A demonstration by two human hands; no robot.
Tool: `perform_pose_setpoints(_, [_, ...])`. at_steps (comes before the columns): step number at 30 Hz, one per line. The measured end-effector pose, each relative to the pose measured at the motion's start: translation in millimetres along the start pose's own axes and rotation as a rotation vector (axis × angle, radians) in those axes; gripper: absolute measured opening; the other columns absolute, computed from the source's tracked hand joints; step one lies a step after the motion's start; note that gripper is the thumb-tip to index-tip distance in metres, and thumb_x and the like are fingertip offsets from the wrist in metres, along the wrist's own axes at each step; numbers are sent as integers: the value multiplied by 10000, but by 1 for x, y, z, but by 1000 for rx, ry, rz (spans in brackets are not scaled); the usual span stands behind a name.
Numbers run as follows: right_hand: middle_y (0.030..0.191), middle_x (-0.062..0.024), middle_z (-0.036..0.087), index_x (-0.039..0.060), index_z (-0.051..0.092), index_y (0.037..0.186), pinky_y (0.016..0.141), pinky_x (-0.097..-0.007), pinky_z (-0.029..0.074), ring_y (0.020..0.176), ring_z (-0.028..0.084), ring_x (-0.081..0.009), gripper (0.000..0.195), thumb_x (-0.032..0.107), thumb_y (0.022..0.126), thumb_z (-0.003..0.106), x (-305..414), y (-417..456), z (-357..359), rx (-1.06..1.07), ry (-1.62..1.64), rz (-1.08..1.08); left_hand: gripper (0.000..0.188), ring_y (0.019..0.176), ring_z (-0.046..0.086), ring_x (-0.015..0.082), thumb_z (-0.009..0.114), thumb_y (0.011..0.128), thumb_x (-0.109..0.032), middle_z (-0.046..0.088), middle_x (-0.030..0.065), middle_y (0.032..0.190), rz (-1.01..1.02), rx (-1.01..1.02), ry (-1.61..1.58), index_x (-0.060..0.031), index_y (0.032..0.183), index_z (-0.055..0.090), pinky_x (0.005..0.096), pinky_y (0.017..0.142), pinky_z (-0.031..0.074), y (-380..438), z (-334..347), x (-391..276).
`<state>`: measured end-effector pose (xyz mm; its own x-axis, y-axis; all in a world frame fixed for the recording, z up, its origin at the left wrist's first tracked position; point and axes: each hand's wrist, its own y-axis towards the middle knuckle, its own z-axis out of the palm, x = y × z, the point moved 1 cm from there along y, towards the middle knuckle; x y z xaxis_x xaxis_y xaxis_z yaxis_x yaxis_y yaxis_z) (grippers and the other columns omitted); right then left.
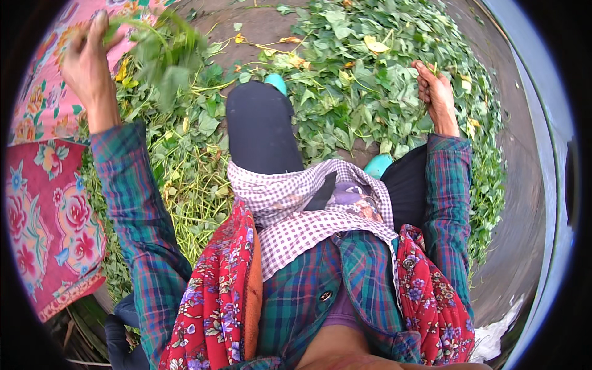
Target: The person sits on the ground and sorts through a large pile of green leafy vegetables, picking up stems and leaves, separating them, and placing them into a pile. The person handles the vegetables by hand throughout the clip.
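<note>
My left hand [90, 69] is raised at the upper left, with a leafy green vine [171, 51] between its thumb and fingers. The vine is blurred and hangs out to the right over a heap of cut vines. At the upper right, my right hand [434, 88] is closed around thin green stems [434, 68], whose short ends poke out past the thumb. Under and around it spreads a broad layer of lobed green leaves [351, 97], which look like sweet potato vines. Some leaves among them are yellow [376, 45].
Pink floral cloth [34, 99] and red floral cloth [55, 222] lie at the left. Bare stems [199, 203] are piled beside my dark-trousered knee [261, 125]. A pale blue sheet [539, 83] borders the right. A person's dark-clothed leg [121, 340] shows at the lower left.
</note>
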<state>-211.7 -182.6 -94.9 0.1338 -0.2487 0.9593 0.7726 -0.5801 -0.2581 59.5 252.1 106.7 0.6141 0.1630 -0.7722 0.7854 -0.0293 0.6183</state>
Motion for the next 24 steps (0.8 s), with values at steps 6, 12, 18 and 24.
perform_pose_setpoints(6, [582,119,346,63,648,973,401,-169,175,454,268,7,202,233,867,622,2,-4,-18,-45,11,-60,369,928,581,217,595,784,-103,601,151,1040,336,252,-38,-26,1142,547,313,826,470,-5,137,-59])
perform_pose_setpoints(12, [597,81,381,47,623,1022,473,-190,296,509,345,-39,258,272,914,563,11,-10,-18,17,115,-131,488,1032,524,226,487,749,-35,553,136,1104,526,653,123,-39,1237,491,318,858,447,-19,178,-46])
perform_pose_setpoints(18, [677,39,524,46,619,1049,509,-199,412,552,479,-58,256,258,921,552,8,-13,-1,98,80,-109,572,838,547,173,508,728,-33,539,126,1082,189,262,20,6,1290,409,290,725,465,-77,227,11])
perform_pose_setpoints(24, [614,93,364,56,650,1004,421,-177,207,475,276,-7,250,273,889,601,8,-12,8,51,60,-59,417,631,545,125,526,747,-21,591,76,821,-122,343,-68,55,1156,516,247,549,457,-54,212,56])
